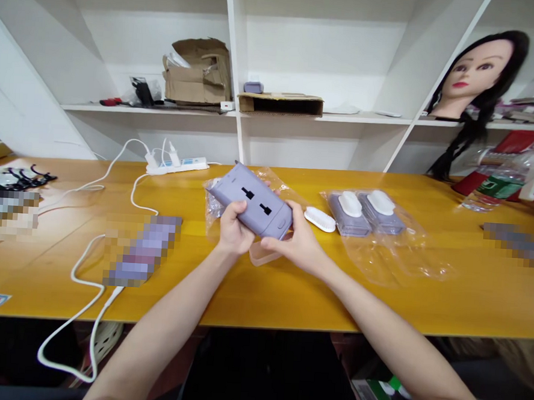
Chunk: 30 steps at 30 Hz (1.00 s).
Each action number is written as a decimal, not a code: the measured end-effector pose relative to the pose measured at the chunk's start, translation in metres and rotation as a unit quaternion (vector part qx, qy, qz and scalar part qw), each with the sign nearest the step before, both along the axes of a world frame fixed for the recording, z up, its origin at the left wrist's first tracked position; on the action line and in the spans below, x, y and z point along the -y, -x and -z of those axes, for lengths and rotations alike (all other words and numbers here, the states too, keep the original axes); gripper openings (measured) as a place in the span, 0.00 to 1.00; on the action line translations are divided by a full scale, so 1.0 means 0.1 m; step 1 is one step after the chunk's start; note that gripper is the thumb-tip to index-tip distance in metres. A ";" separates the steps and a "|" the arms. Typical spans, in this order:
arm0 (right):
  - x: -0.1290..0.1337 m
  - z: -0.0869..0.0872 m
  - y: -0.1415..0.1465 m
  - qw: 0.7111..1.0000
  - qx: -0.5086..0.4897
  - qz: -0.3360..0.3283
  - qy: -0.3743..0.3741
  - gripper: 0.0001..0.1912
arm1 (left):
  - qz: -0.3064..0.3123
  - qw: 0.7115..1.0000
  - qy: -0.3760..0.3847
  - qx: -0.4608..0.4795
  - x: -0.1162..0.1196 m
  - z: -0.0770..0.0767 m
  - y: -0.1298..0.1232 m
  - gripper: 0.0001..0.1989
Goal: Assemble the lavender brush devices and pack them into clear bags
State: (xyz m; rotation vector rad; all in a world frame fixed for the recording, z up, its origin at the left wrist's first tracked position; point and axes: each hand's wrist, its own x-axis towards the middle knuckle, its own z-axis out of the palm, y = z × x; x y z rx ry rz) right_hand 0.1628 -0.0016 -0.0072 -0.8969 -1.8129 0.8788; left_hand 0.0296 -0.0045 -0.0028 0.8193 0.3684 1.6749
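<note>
A flat purple plastic case (253, 202) with two black T-shaped slots is held tilted above the table. My left hand (237, 229) grips its lower left edge, thumb on the face. Around its right end, my right hand (301, 238) closes, with the thumb near the bottom corner. Below the case, a pale translucent tray (264, 253) is partly hidden by my hands. A white scrub brush (320, 219) lies just right of my right hand. Farther right, two more purple cases (352, 222) in transparent wrapping each have a white brush (381, 203) on top.
On the left lie a phone (146, 250) with a white charging cable (86, 261) and a power strip (178, 165). Shelves behind hold a torn cardboard box (197, 72) and a mannequin head (478, 68). A bottle (494, 187) stands at the right.
</note>
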 end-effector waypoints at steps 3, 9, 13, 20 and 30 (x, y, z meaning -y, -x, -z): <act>-0.05 -0.03 -0.05 0.978 -0.102 -0.099 0.151 0.23 | 0.000 1.000 -0.009 0.000 -0.01 -0.01 0.05 0.22; -0.05 -0.11 -0.13 0.925 -0.161 -0.186 0.291 0.14 | 0.001 1.000 -0.021 -0.011 0.05 0.00 0.07 0.26; -0.06 -0.15 -0.17 0.924 -0.087 -0.204 0.311 0.14 | 0.028 0.999 -0.020 -0.035 0.08 -0.01 0.07 0.29; -0.02 -0.13 -0.15 0.944 -0.036 -0.193 0.264 0.12 | 0.055 0.997 -0.027 -0.045 0.15 -0.08 0.02 0.32; -0.13 0.05 -0.12 0.922 -0.102 -0.241 0.285 0.24 | 0.065 0.991 -0.057 -0.105 0.12 -0.09 0.10 0.32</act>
